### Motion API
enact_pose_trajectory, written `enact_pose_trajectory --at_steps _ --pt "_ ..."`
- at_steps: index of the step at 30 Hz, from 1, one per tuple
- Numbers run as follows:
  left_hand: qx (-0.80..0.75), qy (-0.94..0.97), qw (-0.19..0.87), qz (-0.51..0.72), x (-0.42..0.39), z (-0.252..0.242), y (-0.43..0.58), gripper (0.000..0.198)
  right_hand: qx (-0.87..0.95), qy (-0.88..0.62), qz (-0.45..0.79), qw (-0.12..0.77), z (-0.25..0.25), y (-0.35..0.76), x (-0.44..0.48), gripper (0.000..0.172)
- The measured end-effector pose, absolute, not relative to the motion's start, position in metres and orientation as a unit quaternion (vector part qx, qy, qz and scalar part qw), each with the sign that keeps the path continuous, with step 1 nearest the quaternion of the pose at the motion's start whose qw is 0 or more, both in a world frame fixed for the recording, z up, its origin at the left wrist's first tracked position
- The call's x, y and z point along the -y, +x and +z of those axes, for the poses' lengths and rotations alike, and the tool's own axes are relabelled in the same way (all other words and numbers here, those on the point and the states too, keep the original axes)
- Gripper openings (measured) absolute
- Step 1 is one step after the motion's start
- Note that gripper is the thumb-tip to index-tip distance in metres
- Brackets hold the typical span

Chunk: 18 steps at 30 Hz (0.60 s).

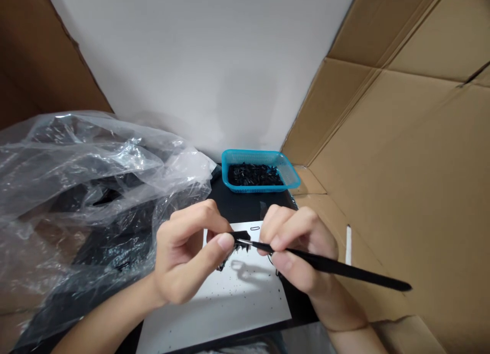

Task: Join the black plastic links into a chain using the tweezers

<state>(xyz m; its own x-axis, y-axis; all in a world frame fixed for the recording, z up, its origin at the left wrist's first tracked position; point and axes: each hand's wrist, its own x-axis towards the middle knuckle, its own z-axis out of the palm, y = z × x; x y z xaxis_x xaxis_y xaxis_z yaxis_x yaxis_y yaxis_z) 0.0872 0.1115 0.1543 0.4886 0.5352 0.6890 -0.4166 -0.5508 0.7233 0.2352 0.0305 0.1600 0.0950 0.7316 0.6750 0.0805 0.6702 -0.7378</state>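
Between thumb and forefinger my left hand [195,246] pinches a small black piece [242,236], its exact kind too small to make out. Black tweezers [337,266] with a bare metal tip are gripped in my right hand [302,241], closed around the shaft. The tip meets the black piece, over a white sheet [229,313]. Dark specks are scattered across that sheet. A small black loop [254,228] lies near its far edge. More dark bits sit on the sheet behind and below my fingers, partly hidden.
A blue plastic basket [291,179] holding many small black pieces stands beyond my hands. Crumpled clear plastic [115,160] spreads over the left side. Cardboard walls [401,165] rise at left and right, with a white panel [199,63] at the back.
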Motion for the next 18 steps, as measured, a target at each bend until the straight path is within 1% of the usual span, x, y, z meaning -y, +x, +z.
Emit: enact_pose_trajectory --at_steps 2,4,7,9,14,16,18 --pt "-0.044 0.711 0.502 0.49 -0.111 0.153 0.086 0.017 0.607 -0.26 0.288 0.694 0.153 0.235 -0.038 0.015" --pt "-0.044 0.695 0.549 0.463 -0.111 0.151 0.086 0.021 0.572 -0.206 0.36 0.707 0.147 0.235 -0.045 0.01" --pt "-0.043 0.664 0.62 0.416 -0.109 0.15 0.086 0.025 0.52 -0.145 0.47 0.699 0.143 0.234 -0.053 0.009" --pt "-0.043 0.646 0.651 0.395 -0.107 0.15 0.088 0.026 0.502 -0.119 0.506 0.69 0.143 0.232 -0.057 0.01" --pt "-0.048 0.616 0.692 0.373 -0.106 0.149 0.091 0.028 0.506 -0.085 0.526 0.678 0.144 0.228 -0.064 0.013" --pt "-0.047 0.614 0.692 0.378 -0.108 0.148 0.091 0.028 0.514 -0.084 0.511 0.684 0.145 0.232 -0.065 0.013" --pt "-0.051 0.613 0.687 0.387 -0.11 0.148 0.091 0.028 0.524 -0.104 0.478 0.697 0.147 0.239 -0.064 0.01"
